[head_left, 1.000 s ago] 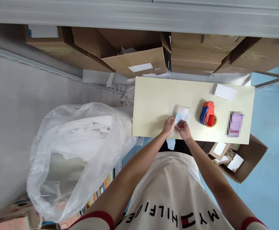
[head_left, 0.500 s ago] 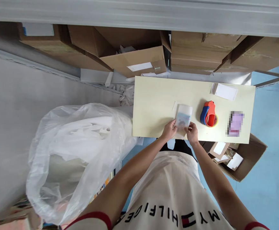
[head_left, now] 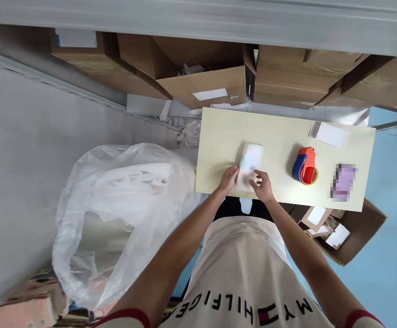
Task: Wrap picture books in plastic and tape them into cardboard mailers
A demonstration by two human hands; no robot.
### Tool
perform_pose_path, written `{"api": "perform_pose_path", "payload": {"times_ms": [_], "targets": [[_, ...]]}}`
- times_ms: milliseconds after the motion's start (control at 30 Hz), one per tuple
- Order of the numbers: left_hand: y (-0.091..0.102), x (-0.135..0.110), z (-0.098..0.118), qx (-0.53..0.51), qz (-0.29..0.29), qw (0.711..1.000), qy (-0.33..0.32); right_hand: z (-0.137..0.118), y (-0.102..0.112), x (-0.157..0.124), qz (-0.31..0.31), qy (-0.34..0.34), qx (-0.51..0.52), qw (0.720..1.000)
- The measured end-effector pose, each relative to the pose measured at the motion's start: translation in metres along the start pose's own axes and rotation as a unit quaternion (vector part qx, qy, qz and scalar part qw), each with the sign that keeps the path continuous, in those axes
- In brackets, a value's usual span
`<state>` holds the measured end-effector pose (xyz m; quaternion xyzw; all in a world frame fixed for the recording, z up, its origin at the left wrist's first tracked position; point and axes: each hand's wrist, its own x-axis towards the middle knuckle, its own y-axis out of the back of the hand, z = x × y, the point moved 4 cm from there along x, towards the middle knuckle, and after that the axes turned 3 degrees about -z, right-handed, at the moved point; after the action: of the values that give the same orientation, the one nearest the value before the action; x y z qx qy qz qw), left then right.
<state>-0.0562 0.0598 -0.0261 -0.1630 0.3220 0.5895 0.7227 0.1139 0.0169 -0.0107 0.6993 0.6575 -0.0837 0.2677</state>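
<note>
On the pale yellow table lies a flat rectangular packet [head_left: 251, 160] in whitish, see-through wrapping; a faint coloured print shows through. My left hand [head_left: 229, 179] has its fingers closed on the packet's left edge, near the front of the table. Over the packet's lower right part is my right hand [head_left: 262, 187], with thumb and fingers apart and nothing between them. Whether its fingertips touch the wrapping I cannot tell. To the right stands a red and blue tape dispenser [head_left: 305, 166] with a roll of tape.
A white card in a clear sleeve [head_left: 331, 135] and a blurred-out purple item [head_left: 343, 182] lie on the table [head_left: 215, 136]. Cardboard boxes [head_left: 212, 82] line the shelf behind. A large plastic bag of white sheets [head_left: 130, 200] stands left; an open carton [head_left: 362, 232] sits lower right.
The packet has shifted left on the table and tilted, with my left hand along its side. My right hand has loosened from its lower right corner and opened. The view has shifted slightly.
</note>
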Motion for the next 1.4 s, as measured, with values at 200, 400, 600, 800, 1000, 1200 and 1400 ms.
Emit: {"api": "perform_pose_path", "payload": {"times_ms": [200,400,600,800,1000,1200,1400], "targets": [[0.013,-0.008,-0.021,0.027,0.015,1.000,0.006,0.026,0.000,-0.008,0.009,-0.023,-0.042,0.999],[0.016,-0.012,-0.024,0.013,0.049,0.998,-0.034,0.013,-0.034,0.012,-0.014,0.010,-0.035,0.999],[0.065,0.026,-0.005,-0.004,0.128,0.989,-0.072,-0.027,-0.076,0.068,-0.039,0.040,-0.026,0.998],[0.117,0.077,0.013,0.036,0.159,0.982,-0.098,-0.056,-0.114,0.117,-0.067,0.043,-0.007,0.997],[0.141,0.101,0.018,0.047,0.174,0.974,-0.134,-0.069,-0.132,0.141,-0.077,0.054,0.002,0.996],[0.141,0.104,0.014,0.065,0.169,0.973,-0.146,-0.068,-0.133,0.143,-0.077,0.058,-0.003,0.995],[0.135,0.091,0.020,0.113,0.177,0.959,-0.189,-0.067,-0.126,0.127,-0.067,0.038,0.016,0.997]]}}
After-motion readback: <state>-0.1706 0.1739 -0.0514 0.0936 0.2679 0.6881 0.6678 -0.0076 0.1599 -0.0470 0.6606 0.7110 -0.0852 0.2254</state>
